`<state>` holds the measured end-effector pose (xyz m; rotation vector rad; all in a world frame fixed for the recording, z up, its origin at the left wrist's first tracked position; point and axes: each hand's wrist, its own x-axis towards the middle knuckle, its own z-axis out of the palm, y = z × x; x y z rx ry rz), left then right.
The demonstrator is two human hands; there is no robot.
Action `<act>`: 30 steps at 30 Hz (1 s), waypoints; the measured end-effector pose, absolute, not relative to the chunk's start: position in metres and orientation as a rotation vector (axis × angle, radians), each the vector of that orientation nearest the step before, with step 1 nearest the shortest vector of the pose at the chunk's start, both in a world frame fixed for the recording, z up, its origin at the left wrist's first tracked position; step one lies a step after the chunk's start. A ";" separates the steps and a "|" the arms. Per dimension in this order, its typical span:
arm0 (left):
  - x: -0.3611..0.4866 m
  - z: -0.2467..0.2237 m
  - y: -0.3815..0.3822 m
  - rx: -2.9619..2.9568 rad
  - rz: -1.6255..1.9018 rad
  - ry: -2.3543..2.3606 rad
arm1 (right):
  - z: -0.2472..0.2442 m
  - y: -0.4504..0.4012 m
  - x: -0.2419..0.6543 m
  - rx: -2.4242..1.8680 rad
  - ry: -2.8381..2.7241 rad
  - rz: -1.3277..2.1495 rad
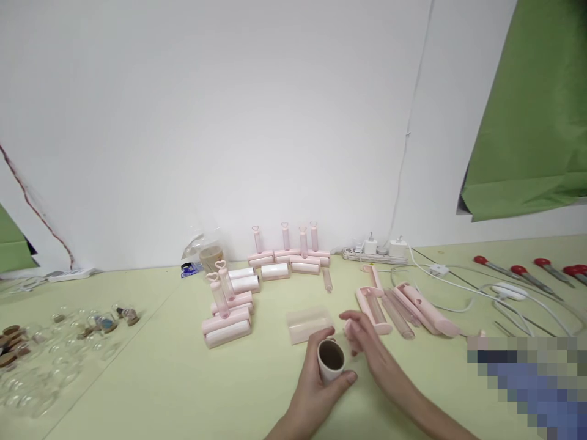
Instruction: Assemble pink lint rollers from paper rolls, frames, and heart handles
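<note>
A white roll with a brown hollow core (331,355) is in my left hand (316,385), thumb and fingers curled round it, its open end facing up. Just to the right, my right hand (367,342) has its fingers bent round a small pale pink piece (349,330), close to the roll. Behind my hands a translucent pinkish sheet (309,324) lies on the table. Pink casing parts (373,310) and clear tubes (398,313) lie beyond my right hand.
Pink lint rollers (228,325) with upright handles (220,296) stand at left and along the wall. White rolls (275,271) lie between them. A power strip (376,255) with cables, red-handled tools (527,275), and clear domes (59,360) at far left are also on the table.
</note>
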<state>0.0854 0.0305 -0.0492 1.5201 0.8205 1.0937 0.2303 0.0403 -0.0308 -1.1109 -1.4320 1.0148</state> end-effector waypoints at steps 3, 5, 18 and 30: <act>0.088 -0.050 0.028 1.452 1.039 0.861 | -0.009 0.045 0.241 -1.092 -1.488 1.091; 0.090 -0.050 0.026 1.439 1.032 0.808 | -0.002 0.044 0.243 -1.099 -1.532 1.222; 0.095 -0.043 0.023 1.324 1.139 0.641 | -0.016 0.034 0.216 -1.212 -1.614 0.973; 0.088 -0.019 0.043 0.353 1.278 0.577 | -0.009 0.049 0.238 -1.153 -0.978 1.232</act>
